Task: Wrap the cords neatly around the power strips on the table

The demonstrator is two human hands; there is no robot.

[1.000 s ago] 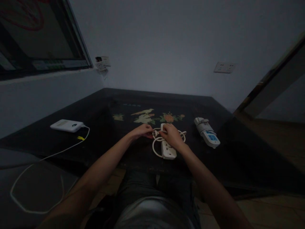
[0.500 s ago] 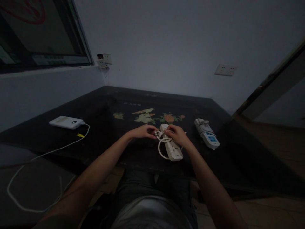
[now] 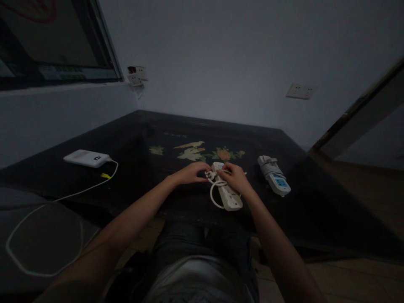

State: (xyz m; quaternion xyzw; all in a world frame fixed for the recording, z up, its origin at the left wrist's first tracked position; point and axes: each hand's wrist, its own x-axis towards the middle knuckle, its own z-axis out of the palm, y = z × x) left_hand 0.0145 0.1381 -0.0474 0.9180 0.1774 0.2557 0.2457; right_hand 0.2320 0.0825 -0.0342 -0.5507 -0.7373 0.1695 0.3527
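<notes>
A white power strip [image 3: 232,198] lies on the dark table in front of me, at a slant, with its own cord [image 3: 213,197] looped across and beside it. At its left edge is the cord's plug [image 3: 210,175], pinched at the fingertips of my left hand [image 3: 192,173]. My right hand [image 3: 236,177] rests over the strip's upper half, its fingers closed on the cord where it crosses the strip. Part of the strip and cord is hidden beneath that hand.
To the right lies a second power strip [image 3: 279,184] with its cord wound round it. A white power bank [image 3: 83,158] with a white cable [image 3: 78,194] sits at left, near a yellow tag [image 3: 105,176]. Wall sockets [image 3: 300,91] are behind the dark table [image 3: 176,202].
My view has shifted slightly. My left hand has moved a little to the right at the plug, and both hands stay on the power strip's cord and plug.
</notes>
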